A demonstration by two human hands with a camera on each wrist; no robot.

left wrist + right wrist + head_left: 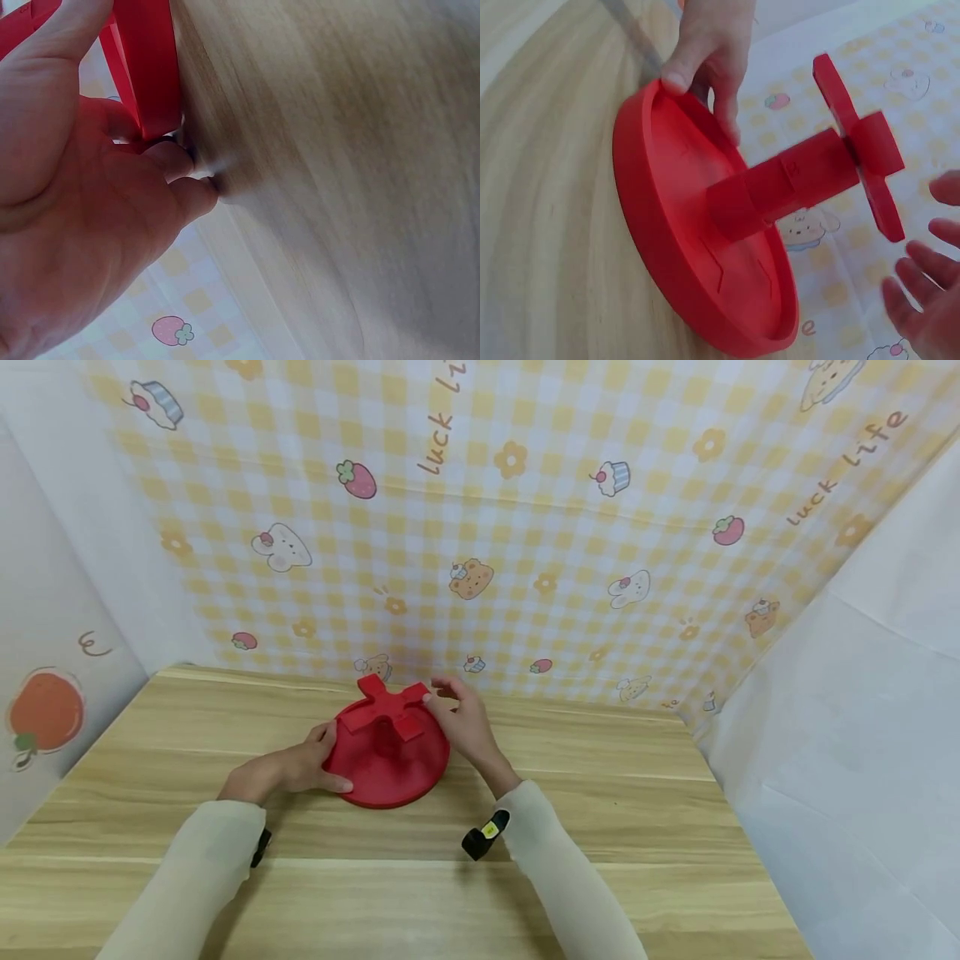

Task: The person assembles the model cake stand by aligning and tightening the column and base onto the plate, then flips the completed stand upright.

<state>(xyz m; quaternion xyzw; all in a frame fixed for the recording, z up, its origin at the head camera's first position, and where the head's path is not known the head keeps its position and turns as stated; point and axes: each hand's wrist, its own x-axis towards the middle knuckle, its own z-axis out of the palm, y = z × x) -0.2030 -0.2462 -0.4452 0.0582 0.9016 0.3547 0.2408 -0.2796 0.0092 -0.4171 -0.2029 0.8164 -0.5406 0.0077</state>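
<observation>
- The red stand is on the tabletop, near the rear edge and left of centre in the head view.
- The stand consists of a round base with a raised rim, a central column and a four-armed cross at the upper end of the column.
- The base lies on the tabletop; the column is upright and the cross is uppermost.
- The left hand is clamped on the left side of the base, with the thumb over the rim and the fingers around the outer edge.
- In the left wrist view, fingertips of this hand are at the tabletop, just beside the base.
- The right hand is beside the right arm of the cross; its fingers are apart and do not grip. Whether it touches the cross cannot be told.
- The hands are on opposite sides of the stand.
- Both forearms wear pale sleeves; a black device is at the right wrist.
- A yellow-and-white checked cloth hangs behind the tabletop, printed with strawberries, cupcakes, flowers and animal heads.
- A white panel stands at the right.
</observation>
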